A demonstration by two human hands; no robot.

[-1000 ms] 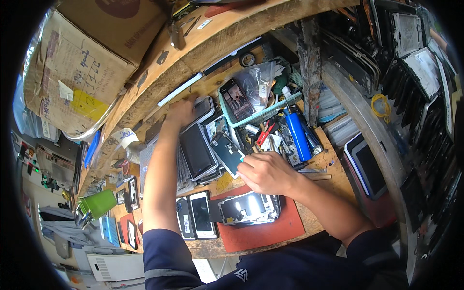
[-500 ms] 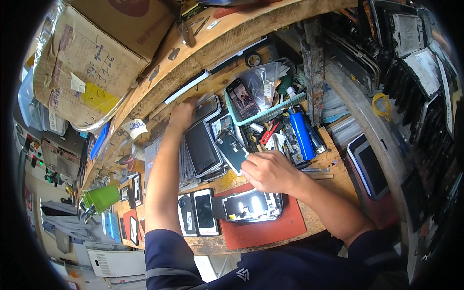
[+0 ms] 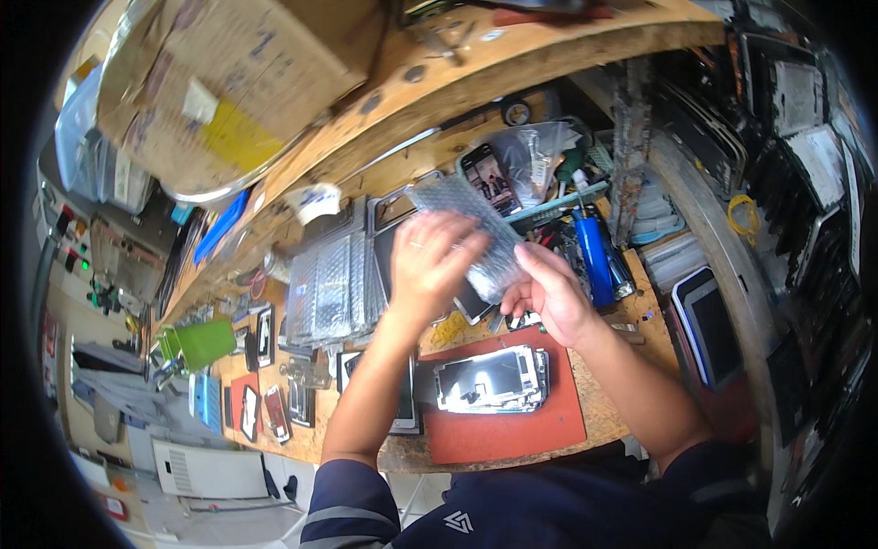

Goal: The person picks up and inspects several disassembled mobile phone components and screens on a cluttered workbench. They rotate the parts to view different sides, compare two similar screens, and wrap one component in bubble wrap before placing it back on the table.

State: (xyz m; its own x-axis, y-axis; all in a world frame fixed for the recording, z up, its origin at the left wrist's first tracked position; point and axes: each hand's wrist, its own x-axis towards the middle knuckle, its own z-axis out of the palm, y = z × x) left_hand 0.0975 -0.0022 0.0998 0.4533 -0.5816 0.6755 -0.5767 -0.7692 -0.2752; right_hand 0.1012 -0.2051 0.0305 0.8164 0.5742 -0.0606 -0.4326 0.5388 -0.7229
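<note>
A clear bubble-wrap pouch (image 3: 498, 242) is held up over the middle of the bench. My right hand (image 3: 562, 297) pinches its lower right edge, thumb on top. Across the pouch's left side lies my left hand (image 3: 434, 256), its fingers smeared by motion, so their grip is unclear. Below the pouch, part of a dark phone screen panel (image 3: 474, 304) with a pale edge shows. An opened phone (image 3: 489, 380) with a shiny screen rests on a red mat (image 3: 512, 441) nearer to me. Under my left forearm, another phone (image 3: 405, 412) is partly covered.
Several bubble-wrap pouches (image 3: 329, 288) lie left of my hands. A teal basket (image 3: 558, 209) at the back holds a phone (image 3: 489, 178) and plastic bags. Beside it stands a blue cylinder (image 3: 593, 261). A wooden shelf (image 3: 549, 69) with a cardboard box (image 3: 219, 82) overhangs the bench.
My left hand has come back from the rear of the bench toward my right hand. A bubble-wrap pouch is now between them. My right hand has risen slightly, away from the panel.
</note>
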